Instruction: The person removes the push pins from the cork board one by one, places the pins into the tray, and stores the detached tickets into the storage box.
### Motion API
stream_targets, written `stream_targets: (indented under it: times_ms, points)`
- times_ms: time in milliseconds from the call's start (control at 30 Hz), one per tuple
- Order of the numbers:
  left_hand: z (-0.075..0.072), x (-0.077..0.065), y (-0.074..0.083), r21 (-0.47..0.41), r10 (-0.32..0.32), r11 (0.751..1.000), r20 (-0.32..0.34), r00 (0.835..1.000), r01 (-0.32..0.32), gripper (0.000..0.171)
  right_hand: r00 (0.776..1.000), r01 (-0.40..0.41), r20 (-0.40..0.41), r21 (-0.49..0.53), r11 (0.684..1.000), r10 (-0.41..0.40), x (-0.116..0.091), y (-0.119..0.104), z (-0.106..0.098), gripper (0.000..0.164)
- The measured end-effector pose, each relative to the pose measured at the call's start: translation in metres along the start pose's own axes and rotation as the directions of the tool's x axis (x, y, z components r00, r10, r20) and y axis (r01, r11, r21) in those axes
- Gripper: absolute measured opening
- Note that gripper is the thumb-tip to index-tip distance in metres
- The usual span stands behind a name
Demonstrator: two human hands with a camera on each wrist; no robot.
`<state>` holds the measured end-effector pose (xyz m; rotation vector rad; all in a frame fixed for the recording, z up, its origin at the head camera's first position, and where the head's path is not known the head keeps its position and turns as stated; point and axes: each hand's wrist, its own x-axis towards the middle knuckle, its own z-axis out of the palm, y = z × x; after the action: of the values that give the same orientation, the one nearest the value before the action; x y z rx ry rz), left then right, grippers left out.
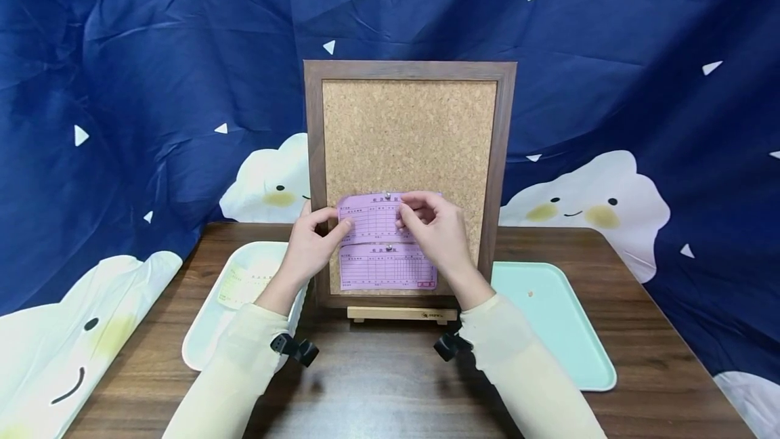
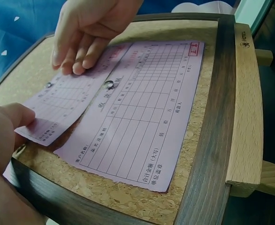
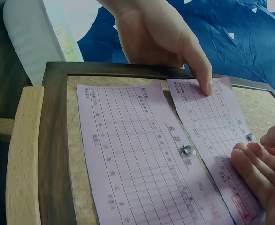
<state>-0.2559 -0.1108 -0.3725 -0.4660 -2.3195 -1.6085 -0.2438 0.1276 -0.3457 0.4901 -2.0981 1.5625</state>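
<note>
Two pink receipt slips, an upper one (image 1: 365, 219) and a lower one (image 1: 372, 269), lie one above the other on a framed corkboard (image 1: 408, 134). Each has a metal push pin near its top edge: the upper pin (image 1: 387, 196) and the lower pin (image 1: 390, 248). My left hand (image 1: 307, 242) is at the upper slip's left edge, pinching it with the thumb in front. Beside the upper pin, my right hand (image 1: 441, 229) has its bent fingertips over the same slip's right half, with nothing seen gripped between them. Part of that slip is hidden behind this hand.
The corkboard leans on a small wooden stand (image 1: 402, 314) on a dark wooden table (image 1: 365, 385). A white tray (image 1: 198, 337) with a yellowish slip (image 1: 234, 288) lies left, partly under my forearm. To the right is a mint-green tray (image 1: 567, 330) with a tiny item.
</note>
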Motion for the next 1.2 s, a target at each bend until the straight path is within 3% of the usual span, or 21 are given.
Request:
stream_targets:
  times_ms: [167, 567, 1200]
  points:
    - [0.000, 0.000, -0.001, -0.003, 0.002, 1.000, 0.002, 1.000, -0.002, 0.017, 1.000, -0.002, -0.012, 0.046, 0.999, 0.003, 0.002, 0.000, 0.007, 0.014]
    - [0.000, 0.000, -0.001, 0.000, -0.001, 1.000, 0.010, 1.000, 0.001, 0.017, 0.998, 0.002, -0.066, -0.055, 0.998, -0.006, 0.006, -0.003, 0.021, 0.013]
    - [-0.001, 0.001, 0.000, -0.001, -0.005, 1.000, 0.013, 1.000, 0.005, 0.018, 0.992, -0.067, -0.112, -0.104, 0.992, 0.056, 0.011, -0.012, 0.033, 0.009]
